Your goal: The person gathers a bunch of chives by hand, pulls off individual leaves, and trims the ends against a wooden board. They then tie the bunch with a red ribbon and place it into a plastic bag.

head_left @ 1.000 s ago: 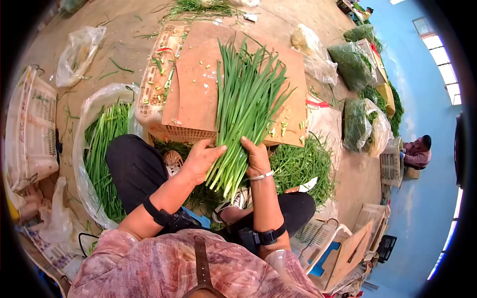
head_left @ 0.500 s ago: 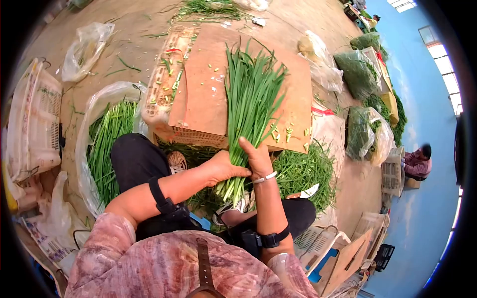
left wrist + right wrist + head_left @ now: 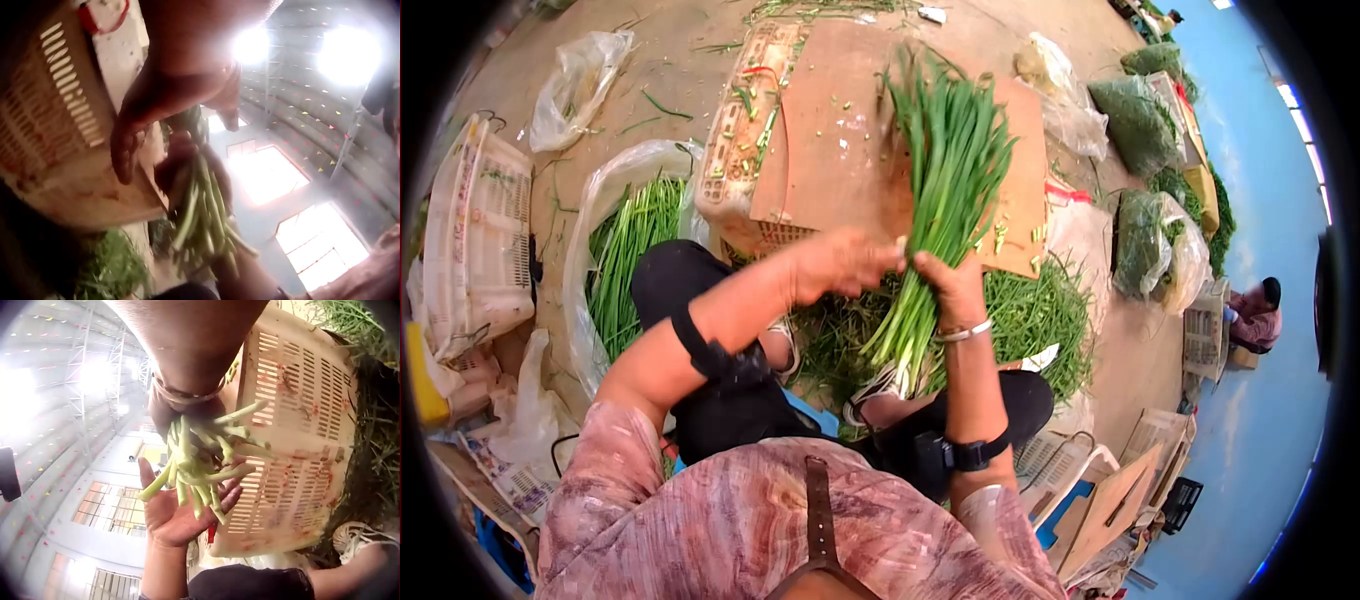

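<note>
In the head view my right hand (image 3: 953, 285) grips a bunch of garlic chives (image 3: 953, 160) around its lower stems. The leaves fan out over the board, and the pale cut ends hang down toward my lap. Just left of the bunch is my left hand (image 3: 837, 266), blurred, its fingertips close to the stems. The right wrist view shows the left hand (image 3: 178, 512) with palm turned up and fingers spread behind the stem ends (image 3: 203, 462). In the left wrist view its fingers (image 3: 128, 140) reach loosely beside the bunch (image 3: 206, 219), which the right hand encircles.
A brown board (image 3: 840, 130) lies on an upturned plastic crate (image 3: 725, 190), scattered with cut bits. Loose greens (image 3: 1040, 320) are heaped below it. At left stands a clear bag of chives (image 3: 635, 240). Filled bags (image 3: 1145, 245) line the right side, near a seated person (image 3: 1258, 315).
The left hand has come off the lower stems and moved left, away from the bunch. The bunch, still in the right hand, has shifted right and up.
</note>
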Available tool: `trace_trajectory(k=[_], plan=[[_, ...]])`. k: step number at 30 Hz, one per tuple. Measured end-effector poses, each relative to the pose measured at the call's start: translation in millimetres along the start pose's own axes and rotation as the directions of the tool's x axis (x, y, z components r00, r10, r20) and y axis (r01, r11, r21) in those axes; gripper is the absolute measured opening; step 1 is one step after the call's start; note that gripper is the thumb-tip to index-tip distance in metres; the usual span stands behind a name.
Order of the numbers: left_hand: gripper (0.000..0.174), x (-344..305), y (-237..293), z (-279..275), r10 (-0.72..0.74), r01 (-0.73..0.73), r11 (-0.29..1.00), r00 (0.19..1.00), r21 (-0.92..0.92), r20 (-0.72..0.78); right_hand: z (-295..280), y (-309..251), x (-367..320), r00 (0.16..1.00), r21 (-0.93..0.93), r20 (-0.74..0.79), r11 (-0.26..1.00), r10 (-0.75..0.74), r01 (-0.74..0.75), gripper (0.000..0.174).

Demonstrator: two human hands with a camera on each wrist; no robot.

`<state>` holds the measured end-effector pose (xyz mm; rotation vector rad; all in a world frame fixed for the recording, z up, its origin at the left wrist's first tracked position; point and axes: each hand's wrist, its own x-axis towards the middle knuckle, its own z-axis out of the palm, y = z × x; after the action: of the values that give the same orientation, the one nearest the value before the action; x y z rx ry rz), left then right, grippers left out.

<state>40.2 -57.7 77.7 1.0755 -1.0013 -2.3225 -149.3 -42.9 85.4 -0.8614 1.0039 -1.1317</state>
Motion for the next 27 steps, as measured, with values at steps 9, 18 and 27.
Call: trace_trajectory(k=[9, 18, 27], plan=[[0.056, 13, 158, 41, 0.839, -0.812, 0.504, 0.541, 0.295, 0.053, 24, -87, 61, 0.839, -0.397, 0.286, 0.740, -0.463, 0.544, 0.050], [0.091, 62, 136, 18, 0.831, -0.725, 0.456, 0.554, 0.516, 0.045, 9, -74, 108, 0.865, -0.709, 0.375, 0.498, -0.335, 0.500, 0.054], [0.107, 74, 150, 65, 0.764, -0.341, 0.420, 0.633, 0.841, -0.125, -12, -53, 118, 0.799, -0.565, 0.154, 0.612, -0.581, 0.554, 0.062]])
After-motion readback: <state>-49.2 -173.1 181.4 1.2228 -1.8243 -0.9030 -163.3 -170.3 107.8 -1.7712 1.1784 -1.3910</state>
